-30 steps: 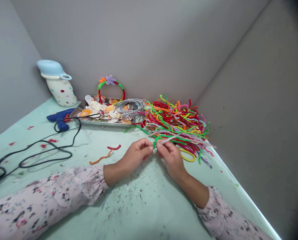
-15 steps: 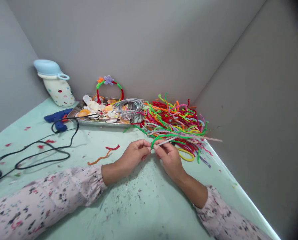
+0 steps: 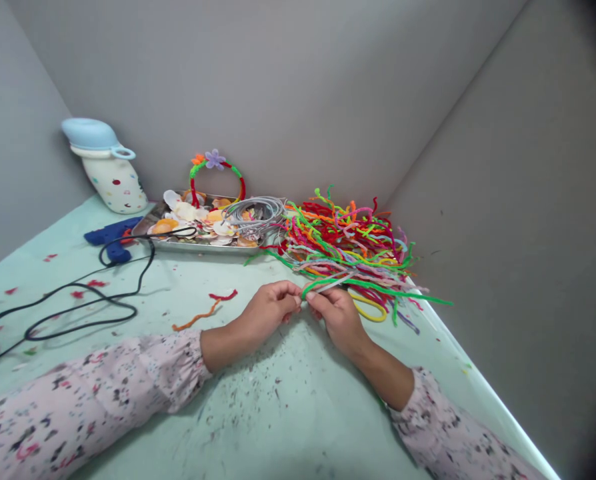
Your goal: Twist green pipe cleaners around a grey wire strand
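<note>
My left hand (image 3: 274, 308) and my right hand (image 3: 339, 321) meet fingertip to fingertip above the table, both closed in a pinch. Between them a green pipe cleaner (image 3: 378, 289) bends round near the fingertips, and its long free end stretches right, past my right hand. A thin grey wire (image 3: 337, 282) runs from the same spot up over my right fingers. My left fingertips press where the green stem curls at the wire; the exact grip is partly hidden. Just behind my hands lies a heap of colourful pipe cleaners (image 3: 343, 233).
Left of the heap sit a coil of grey wire (image 3: 258, 212) and a metal tray (image 3: 203, 249) of shells. A pipe-cleaner hoop (image 3: 243, 183) with flowers stands there. Farther left are a blue glue gun (image 3: 109, 233), its black cord (image 3: 141, 280) and a bottle (image 3: 113, 177). Orange and red scraps (image 3: 198, 318) lie nearby.
The green pipe cleaner's free end has swung out and down to the right and now extends past the heap. Both hands keep almost the same place and pinch.
</note>
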{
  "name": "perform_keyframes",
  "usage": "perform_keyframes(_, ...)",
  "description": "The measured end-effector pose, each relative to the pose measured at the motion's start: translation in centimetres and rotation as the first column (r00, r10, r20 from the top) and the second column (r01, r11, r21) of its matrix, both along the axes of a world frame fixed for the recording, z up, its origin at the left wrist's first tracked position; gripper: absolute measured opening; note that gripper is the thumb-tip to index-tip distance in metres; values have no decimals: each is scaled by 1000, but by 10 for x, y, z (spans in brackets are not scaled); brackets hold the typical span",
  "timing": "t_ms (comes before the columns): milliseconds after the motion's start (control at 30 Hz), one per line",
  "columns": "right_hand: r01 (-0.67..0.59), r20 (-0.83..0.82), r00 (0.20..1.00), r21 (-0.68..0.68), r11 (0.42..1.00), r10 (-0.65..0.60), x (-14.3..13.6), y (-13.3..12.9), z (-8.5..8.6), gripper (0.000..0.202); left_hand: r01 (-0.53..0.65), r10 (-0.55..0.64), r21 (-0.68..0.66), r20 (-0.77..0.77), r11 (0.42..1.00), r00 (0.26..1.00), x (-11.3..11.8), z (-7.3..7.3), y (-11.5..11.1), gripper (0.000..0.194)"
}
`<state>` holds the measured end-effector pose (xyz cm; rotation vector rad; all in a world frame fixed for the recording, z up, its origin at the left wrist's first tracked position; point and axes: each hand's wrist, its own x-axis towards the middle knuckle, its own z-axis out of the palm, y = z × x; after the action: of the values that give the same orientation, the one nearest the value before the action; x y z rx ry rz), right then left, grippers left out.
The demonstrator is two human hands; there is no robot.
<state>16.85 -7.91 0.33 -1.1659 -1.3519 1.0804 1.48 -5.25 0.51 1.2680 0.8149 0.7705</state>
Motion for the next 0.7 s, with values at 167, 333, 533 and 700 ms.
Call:
perform_keyframes(167,4,-6,1000,2,1000,-4,-3,-2,2,13,12,-10,50,-46,999,999,1,0,-1,9)
perform_keyframes(333,23,16,1000,-17,1000,-23,-3,0,3,12,15,-12,63,-42,998,999,1,-2,-1,8)
perform_keyframes(533,-6,-18,1000,-91,996,4,-6,0,2,17,-4,4,42,-11,999,1000,1,-2,0,10)
perform_keyframes(700,-52,-94,995,-119,991,41,-5,-1,2,42,-46,46,-5,38,999,998,2,-2,1,7)
